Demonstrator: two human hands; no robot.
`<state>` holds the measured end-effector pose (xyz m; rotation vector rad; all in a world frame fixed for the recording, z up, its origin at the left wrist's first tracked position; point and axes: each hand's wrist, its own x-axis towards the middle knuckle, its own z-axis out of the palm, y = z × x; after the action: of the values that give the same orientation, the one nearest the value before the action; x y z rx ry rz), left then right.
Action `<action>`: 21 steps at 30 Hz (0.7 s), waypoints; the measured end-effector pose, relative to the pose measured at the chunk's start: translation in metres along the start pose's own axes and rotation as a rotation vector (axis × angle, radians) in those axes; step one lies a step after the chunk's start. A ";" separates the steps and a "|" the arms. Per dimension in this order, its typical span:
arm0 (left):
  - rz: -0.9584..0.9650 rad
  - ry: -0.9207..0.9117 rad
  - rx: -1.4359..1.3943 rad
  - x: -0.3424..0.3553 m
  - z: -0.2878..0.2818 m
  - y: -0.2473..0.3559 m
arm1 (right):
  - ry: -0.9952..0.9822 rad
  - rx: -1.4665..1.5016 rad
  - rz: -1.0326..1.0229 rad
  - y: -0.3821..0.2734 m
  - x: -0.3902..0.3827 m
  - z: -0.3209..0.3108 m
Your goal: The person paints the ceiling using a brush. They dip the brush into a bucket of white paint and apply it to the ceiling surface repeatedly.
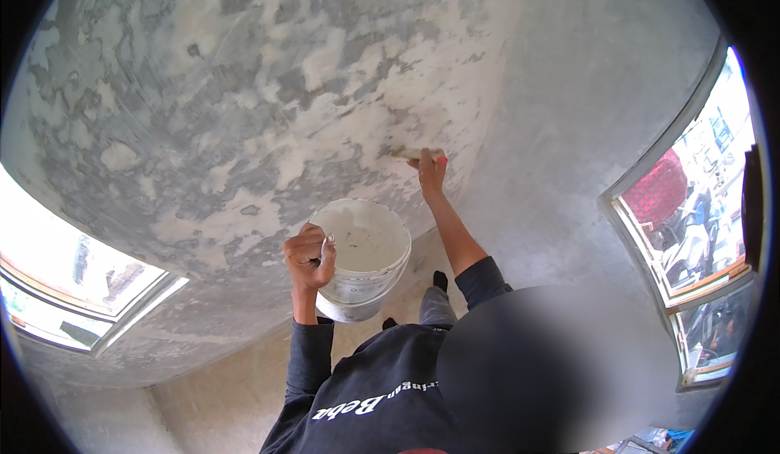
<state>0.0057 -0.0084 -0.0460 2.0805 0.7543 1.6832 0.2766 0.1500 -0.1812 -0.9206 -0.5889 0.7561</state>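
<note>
My left hand [309,252] is closed at the left side of a white plastic bucket [361,285] and holds it up in front of my body. The bucket's pale inside faces up, with a few dark specks. My right hand [431,173] reaches farther out, its fingers closed round a small, pale, flat tool [418,154]. That tool lies against a grey wall [244,113] patched with whitish smears. Its exact kind is too small to tell.
Plain grey plaster [561,129] meets the patched wall along a corner at the right. A window [691,202] opens at the far right, another window [81,267] at the left. Below the bucket are a tan floor [244,373] and my dark-covered foot [440,280].
</note>
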 end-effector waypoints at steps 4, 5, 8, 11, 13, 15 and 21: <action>0.017 0.005 -0.011 0.001 -0.001 0.002 | -0.122 0.110 -0.081 -0.061 0.011 0.050; 0.026 0.006 -0.017 0.002 0.000 0.003 | -0.132 0.138 -0.113 -0.077 0.015 0.056; 0.018 0.016 0.002 0.003 0.001 0.007 | -0.168 0.238 -0.196 -0.111 0.019 0.067; 0.026 0.033 -0.002 0.003 0.000 0.006 | -0.172 0.344 -0.241 -0.126 0.019 0.066; 0.032 0.030 -0.013 0.005 0.003 0.007 | -0.129 0.360 -0.259 -0.118 0.019 0.062; 0.035 0.031 -0.012 0.006 0.003 0.008 | -0.108 0.337 -0.255 -0.100 0.014 0.059; 0.043 0.029 -0.019 0.008 0.005 0.007 | -0.093 0.147 -0.192 -0.006 0.003 0.010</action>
<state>0.0127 -0.0085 -0.0369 2.0780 0.7049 1.7400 0.2726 0.1545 -0.1708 -0.6858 -0.6837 0.6621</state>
